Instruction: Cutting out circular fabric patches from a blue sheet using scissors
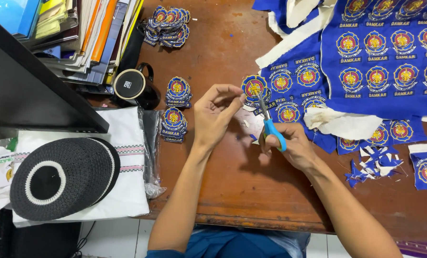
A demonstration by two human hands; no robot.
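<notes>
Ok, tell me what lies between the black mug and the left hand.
In the head view, two small stacks of cut round blue patches lie on the brown table between the black mug and the left hand.

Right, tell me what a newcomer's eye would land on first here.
First, the hands at the middle of the wooden table: the left hand pinches a round blue embroidered patch while the right hand works blue-handled scissors at its edge. Next, the big blue cloth sheet of uncut patches at upper right. Then the black-and-white knitted cap at lower left.
</notes>
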